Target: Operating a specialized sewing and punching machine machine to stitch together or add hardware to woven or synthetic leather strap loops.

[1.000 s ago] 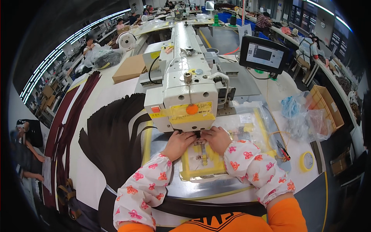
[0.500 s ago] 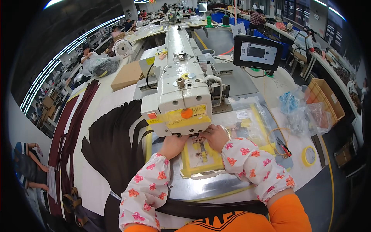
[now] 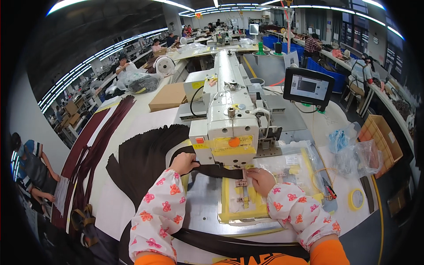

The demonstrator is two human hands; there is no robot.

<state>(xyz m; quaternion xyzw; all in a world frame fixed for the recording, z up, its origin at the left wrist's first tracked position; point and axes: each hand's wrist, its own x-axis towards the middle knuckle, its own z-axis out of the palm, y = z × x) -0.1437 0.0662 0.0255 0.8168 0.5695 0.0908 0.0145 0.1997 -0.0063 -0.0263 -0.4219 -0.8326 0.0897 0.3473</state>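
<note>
My left hand point(image 3: 183, 164) is closed, pinching a dark brown fabric strip point(image 3: 216, 171) just left of the sewing machine head point(image 3: 232, 137). The strip runs rightward under the head onto a clear template point(image 3: 232, 210) edged with yellow tape. At the strip's right end my right hand point(image 3: 262, 180) rests with bent fingers drawn together beside a small marked piece on the template; whatever they pinch is hidden. A fanned stack of dark brown strips point(image 3: 141, 154) lies to the left of my left hand.
A screen point(image 3: 307, 89) stands behind the machine to the right. Cutters point(image 3: 329, 189), a yellow tape roll point(image 3: 355, 199) and plastic bags point(image 3: 360, 154) lie to the right. Maroon strips point(image 3: 99, 150) and a cardboard box point(image 3: 168, 97) are left. A co-worker point(image 3: 35, 170) is at the left edge.
My hands have moved apart from beneath the machine head. The left now holds a brown strip out to the left; the right has shifted slightly away from the head. The view has tilted up.
</note>
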